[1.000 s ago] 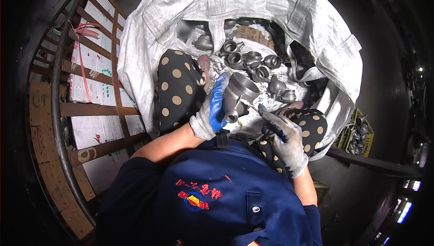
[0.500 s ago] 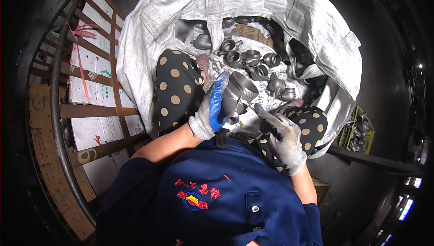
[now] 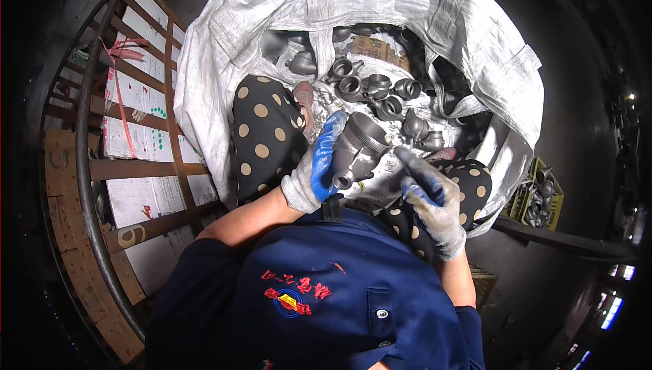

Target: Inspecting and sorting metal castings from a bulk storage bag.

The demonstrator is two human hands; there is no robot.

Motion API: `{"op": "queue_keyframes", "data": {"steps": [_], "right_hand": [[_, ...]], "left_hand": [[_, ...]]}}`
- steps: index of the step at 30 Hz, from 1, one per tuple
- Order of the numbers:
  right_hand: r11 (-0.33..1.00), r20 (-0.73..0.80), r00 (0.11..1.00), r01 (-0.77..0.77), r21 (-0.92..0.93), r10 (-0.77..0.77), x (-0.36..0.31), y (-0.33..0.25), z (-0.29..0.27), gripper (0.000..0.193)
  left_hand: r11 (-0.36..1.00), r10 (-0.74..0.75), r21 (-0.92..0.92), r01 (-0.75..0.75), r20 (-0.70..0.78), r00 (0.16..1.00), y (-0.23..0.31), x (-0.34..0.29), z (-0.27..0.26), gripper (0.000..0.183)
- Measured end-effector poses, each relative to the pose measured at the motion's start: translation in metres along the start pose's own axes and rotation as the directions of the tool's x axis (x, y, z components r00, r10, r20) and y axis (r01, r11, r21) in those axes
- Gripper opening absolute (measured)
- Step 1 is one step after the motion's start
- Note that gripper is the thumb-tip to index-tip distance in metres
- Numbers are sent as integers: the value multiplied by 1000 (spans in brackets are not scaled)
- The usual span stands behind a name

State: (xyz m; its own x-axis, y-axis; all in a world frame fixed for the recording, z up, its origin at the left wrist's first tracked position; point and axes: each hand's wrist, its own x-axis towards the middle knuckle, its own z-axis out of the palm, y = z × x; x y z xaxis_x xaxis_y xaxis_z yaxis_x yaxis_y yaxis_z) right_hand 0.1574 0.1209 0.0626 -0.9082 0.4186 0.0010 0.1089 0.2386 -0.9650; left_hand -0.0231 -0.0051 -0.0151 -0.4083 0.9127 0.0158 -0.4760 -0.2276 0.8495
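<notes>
My left hand (image 3: 316, 170), in a grey glove with a blue coated palm, grips a dark grey metal pipe fitting (image 3: 356, 144) in front of my belly. Its wide ribbed mouth points up and to the right, and a small round spout faces me. Just right of the fitting, apart from it, is my right hand (image 3: 435, 201), gloved too. The index finger stretches toward the fitting while the other fingers bend; I see nothing held there. Beyond my hands, several similar fittings (image 3: 378, 86) lie on white sheeting inside a big white woven sack (image 3: 224, 57).
My knees in dotted trousers (image 3: 261, 125) sit within the sack's opening. Brown cardboard (image 3: 380, 49) lies among the fittings. A rusty metal rack (image 3: 87, 166) with white boxes stands at the left. On the right, a yellow crate (image 3: 521, 201) holds more metal parts.
The fitting has tilted slightly in my left hand, its mouth swinging a little to the right and down. My right hand has drawn slightly rightward, its index finger now raised more.
</notes>
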Motion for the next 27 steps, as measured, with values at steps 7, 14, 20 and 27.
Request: {"op": "queue_keyframes", "data": {"steps": [7,14,20,27], "right_hand": [[991,-182,981,-40,131,64,23,-2,18,56],[999,-217,975,-46,-28,39,25,-3,29,29],[995,-129,987,-94,37,98,21,-1,17,26],[998,-139,989,-49,-45,43,20,10,10,34]], "left_hand": [[780,154,578,-238,191,969,20,-9,21,67],[563,340,730,-388,224,913,12,-9,22,52],[973,-145,-187,137,-33,989,14,-5,25,49],[619,292,672,-407,284,913,29,-9,30,49]]}}
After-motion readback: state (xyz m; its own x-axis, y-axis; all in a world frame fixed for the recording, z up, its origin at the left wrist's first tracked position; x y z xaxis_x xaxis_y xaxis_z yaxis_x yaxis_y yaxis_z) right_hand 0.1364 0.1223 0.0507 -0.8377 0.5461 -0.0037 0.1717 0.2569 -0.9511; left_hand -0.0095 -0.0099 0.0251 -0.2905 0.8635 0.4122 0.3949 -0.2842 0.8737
